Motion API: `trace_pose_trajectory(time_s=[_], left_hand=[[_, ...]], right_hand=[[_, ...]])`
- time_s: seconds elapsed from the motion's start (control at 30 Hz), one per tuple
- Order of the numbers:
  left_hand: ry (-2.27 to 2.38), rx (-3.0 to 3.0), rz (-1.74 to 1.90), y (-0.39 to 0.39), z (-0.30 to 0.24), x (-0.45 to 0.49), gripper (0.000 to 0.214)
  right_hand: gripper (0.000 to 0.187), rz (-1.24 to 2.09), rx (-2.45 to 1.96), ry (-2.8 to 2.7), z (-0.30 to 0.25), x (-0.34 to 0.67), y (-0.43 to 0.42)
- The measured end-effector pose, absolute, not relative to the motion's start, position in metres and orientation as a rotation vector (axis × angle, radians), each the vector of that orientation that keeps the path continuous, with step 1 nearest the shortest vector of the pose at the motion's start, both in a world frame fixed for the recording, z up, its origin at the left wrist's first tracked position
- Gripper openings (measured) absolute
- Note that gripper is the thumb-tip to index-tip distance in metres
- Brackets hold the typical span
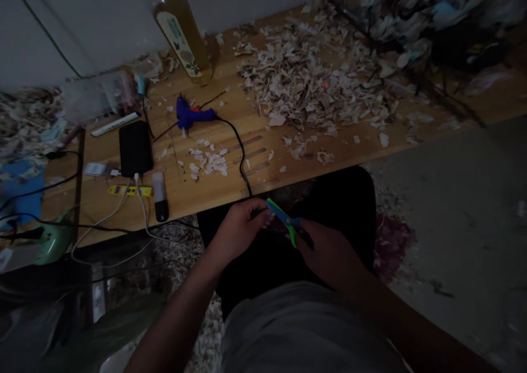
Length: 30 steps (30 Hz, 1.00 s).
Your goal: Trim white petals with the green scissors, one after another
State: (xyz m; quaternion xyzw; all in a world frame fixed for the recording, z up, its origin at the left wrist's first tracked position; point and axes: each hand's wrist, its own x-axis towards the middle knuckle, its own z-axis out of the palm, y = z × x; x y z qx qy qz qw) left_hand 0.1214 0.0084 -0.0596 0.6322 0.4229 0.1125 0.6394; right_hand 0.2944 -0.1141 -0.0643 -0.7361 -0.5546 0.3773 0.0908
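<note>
Scissors (280,212) are pointing to 10 o'clock, R hand (327,248) curled gripping near end so tip's sitting by half-curled L hand (246,222), contents unclear.

Both arms bare, angled in from lower edge; left arm (177,312) runs up and right, right arm (403,312) up and left. Left hand (245,224) over lap (251,274), fingers curled, thumb toward index, too dark to tell if tips meet. Right hand (325,246) curled in a grip, back up, fingers partly hidden. Hands near each other, apart, wrists roughly straight
</note>
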Motion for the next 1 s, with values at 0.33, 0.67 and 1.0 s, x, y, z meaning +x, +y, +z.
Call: trace_pose_trajectory(time_s=[0.33,0.67,1.0], left_hand=[[0.933,1.249,0.298,0.009,-0.06,0.122,0.022],[1.005,1.431,0.3,0.003,-0.065,0.123,0.014],[1.002,1.288,0.324,0.005,-0.066,0.125,0.02]], right_hand=[[0.021,1.218,-2.062,-1.314,-0.064,0.3,-0.114],[0.022,1.266,-2.128,-1.531,-0.061,0.292,-0.114],[0.019,1.233,-2.128,-1.401,-0.067,0.301,-0.118]])
